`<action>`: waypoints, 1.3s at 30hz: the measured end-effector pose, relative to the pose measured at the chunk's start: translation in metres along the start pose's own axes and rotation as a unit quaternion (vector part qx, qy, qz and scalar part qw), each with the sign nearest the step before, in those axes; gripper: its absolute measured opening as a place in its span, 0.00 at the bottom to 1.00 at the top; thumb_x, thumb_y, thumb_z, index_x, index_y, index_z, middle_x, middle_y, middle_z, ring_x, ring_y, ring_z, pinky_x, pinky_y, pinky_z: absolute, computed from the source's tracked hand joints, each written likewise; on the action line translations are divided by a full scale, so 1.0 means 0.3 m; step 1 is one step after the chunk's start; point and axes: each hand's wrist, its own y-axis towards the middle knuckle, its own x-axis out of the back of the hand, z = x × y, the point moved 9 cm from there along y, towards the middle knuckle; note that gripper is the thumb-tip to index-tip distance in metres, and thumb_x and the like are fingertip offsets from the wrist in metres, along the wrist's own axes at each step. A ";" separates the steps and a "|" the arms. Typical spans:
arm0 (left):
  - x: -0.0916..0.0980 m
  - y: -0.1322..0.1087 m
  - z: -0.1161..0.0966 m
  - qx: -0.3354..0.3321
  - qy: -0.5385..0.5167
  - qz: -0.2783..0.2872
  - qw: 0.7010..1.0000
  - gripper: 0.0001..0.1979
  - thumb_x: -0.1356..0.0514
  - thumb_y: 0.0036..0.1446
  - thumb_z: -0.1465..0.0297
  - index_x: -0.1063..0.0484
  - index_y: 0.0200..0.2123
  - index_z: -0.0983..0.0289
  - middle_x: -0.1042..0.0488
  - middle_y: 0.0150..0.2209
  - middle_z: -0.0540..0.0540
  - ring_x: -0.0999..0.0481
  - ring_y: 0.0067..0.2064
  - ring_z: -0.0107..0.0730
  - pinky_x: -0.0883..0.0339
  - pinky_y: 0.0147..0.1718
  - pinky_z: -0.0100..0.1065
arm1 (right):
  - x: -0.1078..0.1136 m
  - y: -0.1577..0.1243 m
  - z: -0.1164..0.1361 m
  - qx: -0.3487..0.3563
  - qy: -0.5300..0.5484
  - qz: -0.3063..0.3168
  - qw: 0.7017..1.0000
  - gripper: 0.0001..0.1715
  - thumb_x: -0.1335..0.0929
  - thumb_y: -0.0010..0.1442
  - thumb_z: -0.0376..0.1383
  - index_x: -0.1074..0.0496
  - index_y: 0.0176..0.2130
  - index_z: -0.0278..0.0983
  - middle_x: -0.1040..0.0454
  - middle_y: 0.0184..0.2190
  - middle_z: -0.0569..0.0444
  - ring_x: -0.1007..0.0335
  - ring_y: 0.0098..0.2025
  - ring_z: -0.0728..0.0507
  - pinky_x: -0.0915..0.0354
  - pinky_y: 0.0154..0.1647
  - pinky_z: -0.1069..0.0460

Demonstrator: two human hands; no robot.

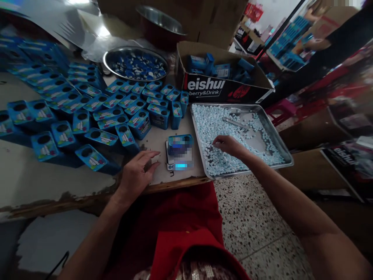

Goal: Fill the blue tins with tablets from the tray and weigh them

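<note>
My left hand (pixel 139 171) rests near the table's front edge, fingers stretched and thumb apart, holding nothing. Just right of it is a small flat device (pixel 178 157), partly blurred out, with a lit cyan display and a blue container (pixel 186 139) on top. My right hand (pixel 225 144) is over the left part of a metal tray (pixel 247 174), its fingertips curled together among pale blue and white tablets (pixel 215 124). Whatever those fingers hold is hidden. A clear scoop-like tool (pixel 237 123) lies on the tablets. Many upright blue boxes with round openings (pixel 100 136) stand left.
Behind the boxes sits a metal bowl (pixel 106 62) of blue and white caps. A black-printed carton (pixel 227 91) with blue boxes inside stands behind the tray. Another metal bowl (pixel 160 19) is at the back. More cartons (pixel 305 163) are at right; a person's arm shows upper right.
</note>
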 end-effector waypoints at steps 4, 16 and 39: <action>0.007 0.000 0.017 -0.009 -0.010 0.007 1.000 0.15 0.39 0.64 0.65 0.24 0.53 0.60 0.21 0.51 0.55 0.20 0.52 0.38 0.27 0.54 0.37 | 0.076 0.014 0.120 0.022 0.077 0.007 0.997 0.11 0.30 0.58 0.39 0.21 0.38 0.35 0.28 0.25 0.56 0.36 0.26 0.49 0.41 0.29 0.52; 0.030 -0.004 0.027 -0.031 0.003 0.012 0.999 0.14 0.41 0.65 0.67 0.24 0.53 0.60 0.21 0.51 0.56 0.21 0.53 0.38 0.27 0.56 0.38 | 0.058 -0.017 0.711 0.249 -0.105 0.119 0.955 0.11 0.30 0.59 0.28 0.19 0.40 0.38 0.22 0.35 0.54 0.30 0.36 0.47 0.40 0.40 0.51; 0.070 0.085 -0.025 -0.002 -0.006 -0.024 1.000 0.16 0.36 0.62 0.66 0.24 0.52 0.58 0.22 0.51 0.56 0.21 0.52 0.42 0.26 0.56 0.44 | 0.030 -0.032 0.155 -0.069 0.411 0.042 0.908 0.14 0.22 0.51 0.36 0.21 0.39 0.38 0.19 0.38 0.44 0.21 0.44 0.36 0.21 0.46 0.39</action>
